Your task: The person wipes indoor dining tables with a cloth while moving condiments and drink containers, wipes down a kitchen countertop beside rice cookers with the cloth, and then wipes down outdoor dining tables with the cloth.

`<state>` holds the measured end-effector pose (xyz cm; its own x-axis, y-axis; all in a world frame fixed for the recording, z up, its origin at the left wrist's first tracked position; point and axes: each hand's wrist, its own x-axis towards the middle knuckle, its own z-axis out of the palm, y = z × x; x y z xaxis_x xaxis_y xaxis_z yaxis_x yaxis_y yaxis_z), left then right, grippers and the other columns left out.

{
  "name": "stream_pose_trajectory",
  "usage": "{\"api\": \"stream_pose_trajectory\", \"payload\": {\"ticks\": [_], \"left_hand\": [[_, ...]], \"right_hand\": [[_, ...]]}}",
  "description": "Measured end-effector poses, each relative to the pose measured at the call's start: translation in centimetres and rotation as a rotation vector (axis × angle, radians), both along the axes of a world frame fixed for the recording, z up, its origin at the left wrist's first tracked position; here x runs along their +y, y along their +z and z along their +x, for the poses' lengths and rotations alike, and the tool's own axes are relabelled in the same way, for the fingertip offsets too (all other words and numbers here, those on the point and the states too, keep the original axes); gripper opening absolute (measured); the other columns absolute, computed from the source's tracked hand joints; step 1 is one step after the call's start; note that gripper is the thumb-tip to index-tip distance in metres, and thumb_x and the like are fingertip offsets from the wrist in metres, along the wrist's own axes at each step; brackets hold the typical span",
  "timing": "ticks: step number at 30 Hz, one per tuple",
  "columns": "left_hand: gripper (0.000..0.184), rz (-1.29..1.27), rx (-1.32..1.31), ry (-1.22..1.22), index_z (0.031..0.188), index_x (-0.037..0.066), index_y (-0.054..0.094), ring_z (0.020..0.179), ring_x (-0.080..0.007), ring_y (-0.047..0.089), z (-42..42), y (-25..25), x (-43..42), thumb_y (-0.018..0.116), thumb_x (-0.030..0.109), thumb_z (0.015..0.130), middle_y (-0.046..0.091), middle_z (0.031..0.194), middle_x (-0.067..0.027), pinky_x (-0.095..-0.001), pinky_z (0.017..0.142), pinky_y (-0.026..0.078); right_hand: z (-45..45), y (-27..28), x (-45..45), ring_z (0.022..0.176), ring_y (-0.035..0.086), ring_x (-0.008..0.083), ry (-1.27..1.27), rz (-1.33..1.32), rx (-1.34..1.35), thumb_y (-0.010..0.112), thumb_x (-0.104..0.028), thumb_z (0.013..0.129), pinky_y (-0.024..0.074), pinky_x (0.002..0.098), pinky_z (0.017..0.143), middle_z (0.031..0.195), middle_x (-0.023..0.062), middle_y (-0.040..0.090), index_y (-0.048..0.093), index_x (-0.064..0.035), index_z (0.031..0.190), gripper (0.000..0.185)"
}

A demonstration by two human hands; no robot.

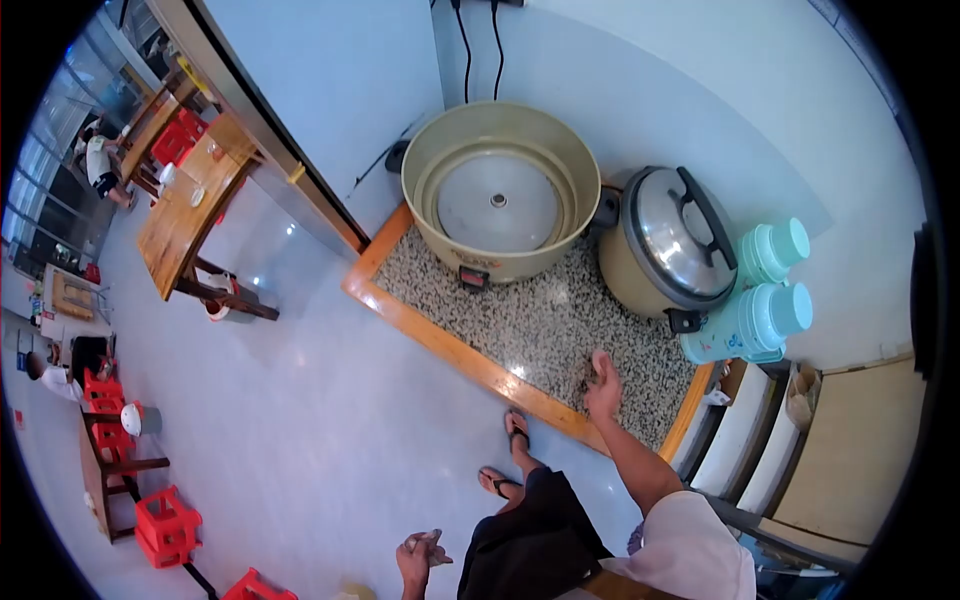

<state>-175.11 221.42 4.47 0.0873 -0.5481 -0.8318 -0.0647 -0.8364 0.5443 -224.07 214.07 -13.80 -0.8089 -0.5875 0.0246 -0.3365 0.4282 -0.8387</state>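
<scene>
My right hand is over the speckled stone counter, near its wooden front edge. Its fingers are partly stretched out, and I see nothing held in them. Beyond it stand a large open rice cooker, with its wide metal bottom bare, and a smaller cooker under a shiny lid. Stacks of turquoise cups are to the right of the cookers. Low on the left, my left hand hangs over the floor, fingers curled around something small and greyish that I cannot make out.
Two black cords run up the wall behind the large cooker. White shelves are right of the counter. Across the floor are wooden tables, red stools and a few people. A metal-framed partition edge stands left of the counter.
</scene>
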Motion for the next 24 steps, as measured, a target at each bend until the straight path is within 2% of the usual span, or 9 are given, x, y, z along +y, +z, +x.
{"api": "stream_pose_trajectory", "payload": {"ticks": [3, 5, 8, 9, 11, 15, 19, 23, 24], "left_hand": [[0.023, -0.223, -0.111, -0.112, 0.104, -0.009, 0.064, 0.088, -0.0245, 0.069, -2.4, 0.7, -5.8, 0.060, 0.005, 0.086, 0.069, 0.092, -0.0150, -0.0353, 0.078, 0.057], [0.021, -0.477, -0.208, -0.195, 0.103, -0.007, 0.065, 0.092, -0.0251, 0.068, -2.9, -2.1, -9.5, 0.060, 0.005, 0.085, 0.068, 0.097, -0.0149, -0.0356, 0.081, 0.056], [0.025, -0.655, -0.243, -0.302, 0.106, -0.002, 0.067, 0.096, -0.0241, 0.066, -5.9, 0.9, -16.6, 0.061, 0.009, 0.085, 0.067, 0.109, -0.0142, -0.0357, 0.086, 0.054], [0.027, -0.553, -0.215, -0.302, 0.107, -0.001, 0.068, 0.097, -0.0238, 0.066, -5.9, 0.8, -17.9, 0.061, 0.011, 0.084, 0.067, 0.109, -0.0140, -0.0357, 0.087, 0.054], [0.031, -0.354, -0.151, -0.288, 0.110, 0.001, 0.069, 0.097, -0.0232, 0.066, -6.3, 0.1, -20.4, 0.062, 0.014, 0.083, 0.067, 0.109, -0.0138, -0.0357, 0.087, 0.054], [0.037, -0.362, -0.189, -0.420, 0.112, -0.003, 0.068, 0.089, -0.0234, 0.070, -7.1, 2.9, -22.2, 0.059, 0.017, 0.083, 0.073, 0.097, -0.0158, -0.0348, 0.081, 0.056], [0.038, -0.331, -0.129, -0.384, 0.111, -0.008, 0.066, 0.080, -0.0210, 0.071, -5.7, 0.5, -21.7, 0.055, 0.017, 0.084, 0.074, 0.090, -0.0151, -0.0336, 0.078, 0.057], [0.039, -0.233, -0.069, -0.439, 0.109, -0.009, 0.066, 0.072, -0.0201, 0.071, -6.4, 1.3, -22.8, 0.053, 0.017, 0.084, 0.073, 0.080, -0.0139, -0.0324, 0.075, 0.056], [0.038, -0.251, -0.130, -0.487, 0.109, -0.006, 0.067, 0.077, -0.0227, 0.072, -6.7, 1.7, -23.1, 0.053, 0.019, 0.084, 0.074, 0.084, -0.0147, -0.0349, 0.078, 0.057]], "right_hand": [[-0.8, 9.3, -12.3, 0.091, 0.067, 0.0316, -0.168, -0.162, -0.302, 0.053, 0.000, 0.091, 0.0557, 0.0400, 0.082, 0.109, 0.0142, 0.068, 0.050, 0.0045, 0.142, 0.051], [-3.4, 10.5, -19.5, 0.085, 0.067, 0.0294, -0.134, -0.076, -0.478, 0.052, -0.002, 0.092, 0.0564, 0.0392, 0.075, 0.106, 0.0149, 0.068, 0.053, 0.0069, 0.136, 0.046], [-4.8, 14.0, -26.2, 0.077, 0.067, 0.0257, -0.003, -0.011, -0.894, 0.054, -0.005, 0.092, 0.0563, 0.0400, 0.064, 0.095, 0.0163, 0.067, 0.059, 0.0071, 0.115, 0.026], [-5.2, 14.1, -27.8, 0.075, 0.067, 0.0245, 0.054, 0.007, -1.057, 0.055, -0.006, 0.093, 0.0561, 0.0406, 0.061, 0.090, 0.0168, 0.066, 0.061, 0.0066, 0.105, 0.019], [-5.0, 13.5, -29.9, 0.074, 0.067, 0.0242, -0.091, -0.113, -0.986, 0.057, -0.007, 0.092, 0.0557, 0.0420, 0.059, 0.092, 0.0155, 0.066, 0.063, 0.0054, 0.107, 0.021], [-5.8, 16.0, -30.7, 0.078, 0.069, 0.0267, -0.175, -0.015, -0.864, 0.053, -0.006, 0.091, 0.0556, 0.0429, 0.062, 0.099, 0.0185, 0.068, 0.063, 0.0091, 0.111, 0.027], [-9.0, 17.8, -31.9, 0.076, 0.070, 0.0288, -0.238, 0.052, -0.817, 0.049, -0.006, 0.091, 0.0541, 0.0428, 0.059, 0.097, 0.0200, 0.068, 0.064, 0.0105, 0.109, 0.029], [-13.4, 17.8, -33.4, 0.075, 0.070, 0.0315, -0.160, -0.011, -0.864, 0.044, -0.002, 0.093, 0.0578, 0.0447, 0.060, 0.098, 0.0222, 0.068, 0.060, 0.0131, 0.114, 0.030], [-14.5, 17.3, -33.8, 0.076, 0.070, 0.0313, -0.130, -0.036, -0.906, 0.043, 0.000, 0.092, 0.0584, 0.0438, 0.061, 0.099, 0.0220, 0.067, 0.059, 0.0123, 0.117, 0.031]]}}
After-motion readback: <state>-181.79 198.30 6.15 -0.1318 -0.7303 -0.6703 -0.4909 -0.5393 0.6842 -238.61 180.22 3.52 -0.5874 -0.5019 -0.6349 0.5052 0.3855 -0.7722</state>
